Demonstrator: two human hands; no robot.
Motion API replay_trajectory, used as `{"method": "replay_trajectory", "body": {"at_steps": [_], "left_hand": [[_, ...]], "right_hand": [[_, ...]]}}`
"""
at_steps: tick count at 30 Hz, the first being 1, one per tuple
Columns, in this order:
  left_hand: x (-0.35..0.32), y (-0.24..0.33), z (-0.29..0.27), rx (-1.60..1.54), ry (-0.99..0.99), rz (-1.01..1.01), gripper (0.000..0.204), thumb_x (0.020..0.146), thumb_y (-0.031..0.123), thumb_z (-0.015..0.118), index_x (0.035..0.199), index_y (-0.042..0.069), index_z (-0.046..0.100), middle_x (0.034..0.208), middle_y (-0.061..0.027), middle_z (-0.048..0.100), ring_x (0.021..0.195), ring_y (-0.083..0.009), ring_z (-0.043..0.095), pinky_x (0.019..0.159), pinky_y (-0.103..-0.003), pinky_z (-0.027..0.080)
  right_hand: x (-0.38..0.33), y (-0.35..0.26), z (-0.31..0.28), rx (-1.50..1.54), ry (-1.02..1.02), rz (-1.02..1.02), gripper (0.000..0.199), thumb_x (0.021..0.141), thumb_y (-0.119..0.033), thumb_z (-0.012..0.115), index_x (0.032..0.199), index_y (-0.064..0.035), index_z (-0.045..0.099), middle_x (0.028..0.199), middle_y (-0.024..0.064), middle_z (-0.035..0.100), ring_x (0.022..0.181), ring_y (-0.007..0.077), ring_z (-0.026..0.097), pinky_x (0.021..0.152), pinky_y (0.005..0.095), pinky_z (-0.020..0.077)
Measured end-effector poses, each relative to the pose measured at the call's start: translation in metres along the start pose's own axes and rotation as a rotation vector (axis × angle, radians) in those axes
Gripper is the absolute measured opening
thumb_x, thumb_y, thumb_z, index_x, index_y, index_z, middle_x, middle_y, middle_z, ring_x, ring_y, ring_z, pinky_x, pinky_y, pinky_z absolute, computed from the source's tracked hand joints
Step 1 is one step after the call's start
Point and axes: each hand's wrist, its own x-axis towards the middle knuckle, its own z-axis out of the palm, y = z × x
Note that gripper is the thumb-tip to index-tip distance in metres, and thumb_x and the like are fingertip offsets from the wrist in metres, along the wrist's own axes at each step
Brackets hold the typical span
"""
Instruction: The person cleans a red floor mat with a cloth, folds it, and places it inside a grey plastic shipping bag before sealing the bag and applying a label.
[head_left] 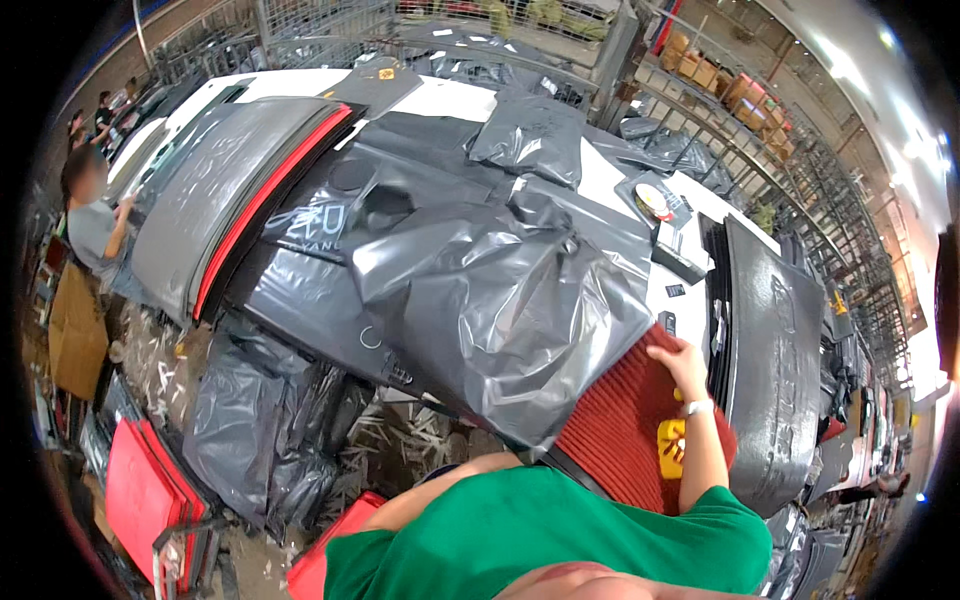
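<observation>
A rust-red ribbed sheet lies at the table's near right side. My right hand is at its upper right edge, with thumb and fingers closed on it. A yellow tool, its exact kind unclear, rests on the sheet beside my right forearm. Left of the sheet a large, crumpled, glossy black plastic bag covers the middle of the table and meets the sheet's left edge. My left arm reaches down toward the table's near edge; the hand itself is hidden.
Stacked grey and red sheets stand at the left, dark sheets at the right. A small box sits on the white tabletop. Black bags and red folded sheets are below left. A person stands far left; wire cages line the back.
</observation>
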Motion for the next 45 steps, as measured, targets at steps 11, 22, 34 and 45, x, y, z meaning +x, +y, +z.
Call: {"method": "replay_trajectory", "body": {"at_steps": [11, 22, 34, 45], "left_hand": [[0.069, 0.106, 0.027, -0.211, 0.222, 0.272, 0.063, 0.087, 0.053, 0.042, 0.126, 0.004, 0.043, 0.124, -0.0098, 0.050, 0.111, -0.0259, 0.048, 0.092, -0.044, 0.041], [0.055, 0.073, -0.183, -0.030, 0.705, 0.524, 0.045, 0.091, 0.036, 0.038, 0.111, 0.000, 0.055, 0.103, -0.0116, 0.061, 0.096, -0.0203, 0.056, 0.084, -0.035, 0.043], [0.046, 0.144, -0.164, 0.949, 1.068, 0.564, 0.021, 0.084, 0.001, 0.046, 0.097, -0.005, 0.060, 0.088, -0.0065, 0.064, 0.080, -0.0129, 0.054, 0.074, -0.027, 0.044], [-0.034, 0.083, -0.133, 0.645, 1.116, 0.658, 0.055, 0.084, 0.017, 0.054, 0.128, -0.008, 0.035, 0.128, -0.0177, 0.045, 0.116, -0.0283, 0.042, 0.098, -0.034, 0.032]], "right_hand": [[0.224, -0.112, 0.006, -0.219, 0.164, -0.237, 0.065, 0.072, -0.061, 0.058, 0.093, 0.0007, 0.065, 0.088, 0.0210, 0.065, 0.089, 0.0331, 0.062, 0.077, 0.0393, 0.0477], [0.177, 0.035, 0.148, 0.445, -0.192, 0.124, 0.044, 0.087, -0.032, 0.053, 0.110, 0.0046, 0.050, 0.100, 0.0239, 0.060, 0.100, 0.0394, 0.054, 0.088, 0.0437, 0.0417], [0.281, 0.032, 0.212, 0.014, 0.067, -0.577, 0.017, 0.080, -0.006, 0.045, 0.089, 0.0006, 0.058, 0.070, 0.0232, 0.060, 0.071, 0.0382, 0.060, 0.063, 0.0469, 0.0467], [0.073, 0.061, 0.091, 0.441, 0.037, -0.285, 0.035, 0.074, 0.008, 0.040, 0.104, 0.0045, 0.057, 0.085, 0.0251, 0.061, 0.074, 0.0321, 0.062, 0.067, 0.0350, 0.0458]]}}
